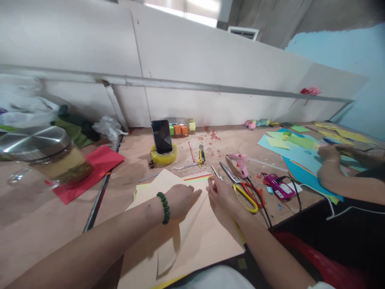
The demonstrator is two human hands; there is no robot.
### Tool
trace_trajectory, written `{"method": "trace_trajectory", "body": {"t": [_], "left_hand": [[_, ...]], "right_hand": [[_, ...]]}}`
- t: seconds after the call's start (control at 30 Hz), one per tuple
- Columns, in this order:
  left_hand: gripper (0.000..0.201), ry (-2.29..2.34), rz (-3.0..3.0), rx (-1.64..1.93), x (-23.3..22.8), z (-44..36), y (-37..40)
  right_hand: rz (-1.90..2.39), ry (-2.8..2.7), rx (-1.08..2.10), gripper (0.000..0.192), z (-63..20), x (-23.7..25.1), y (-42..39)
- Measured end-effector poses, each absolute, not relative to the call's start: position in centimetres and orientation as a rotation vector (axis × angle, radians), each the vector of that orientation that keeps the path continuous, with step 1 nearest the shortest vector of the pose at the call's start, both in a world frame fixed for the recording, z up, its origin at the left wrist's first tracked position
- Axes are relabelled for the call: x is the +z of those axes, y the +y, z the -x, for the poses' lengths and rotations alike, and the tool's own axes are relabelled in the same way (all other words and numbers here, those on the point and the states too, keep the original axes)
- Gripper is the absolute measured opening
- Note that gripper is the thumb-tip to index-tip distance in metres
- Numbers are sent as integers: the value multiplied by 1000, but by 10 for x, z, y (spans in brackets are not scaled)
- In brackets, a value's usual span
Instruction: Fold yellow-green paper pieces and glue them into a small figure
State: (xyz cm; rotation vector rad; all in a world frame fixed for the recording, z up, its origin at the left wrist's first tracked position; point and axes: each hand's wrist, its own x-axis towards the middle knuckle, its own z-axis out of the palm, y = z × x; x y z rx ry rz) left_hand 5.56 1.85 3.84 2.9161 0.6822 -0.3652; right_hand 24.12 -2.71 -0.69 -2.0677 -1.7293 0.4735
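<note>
two hands work one sheet of peach paper [192,241] that lies at the near edge of the bench [45,224], partly folded, with a flap standing up along a crease down its middle. the sheet looks light and thin, a little stiffer than writing paper, so it should bend easily and keep a crease, yet slide on the smooth wood unless pressed flat. the best hold, i judge, is flat fingers on the flap near the crease, or a pinch at a free corner, not the middle.

the left hand [180,200], with a green bead bracelet [164,207] on the wrist, lies palm down on the flap, fingers stretched out and close together, pinching nothing. the right hand [224,196] rests just beside it at the sheet's far right corner, fingers spread low on the paper; whether it nips the edge i cannot tell.

under the far edge of the sheet a stack of coloured paper [197,178] peeps out. just right of the right hand lie yellow-handled scissors [240,188], then a pink glue gun [240,163]. farther back a phone [161,136] stands in a roll of yellow tape [164,157]. toward the left edge sit red paper [90,172] and a lidded glass jar [51,156]. at the right edge another person's arm [339,176] rests on blue paper [303,170].
</note>
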Motion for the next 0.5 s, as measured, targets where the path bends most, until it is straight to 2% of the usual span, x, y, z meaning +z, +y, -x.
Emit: {"method": "trace_trajectory", "body": {"t": [0.33,0.5], "left_hand": [[82,737,-2936,-500,44,-84,12],[70,763,-2933,-498,37,-80,14]], "right_hand": [[2109,-1775,426,21,-241,-7,-24],[2129,-1757,438,22,-238,-3,-26]]}}
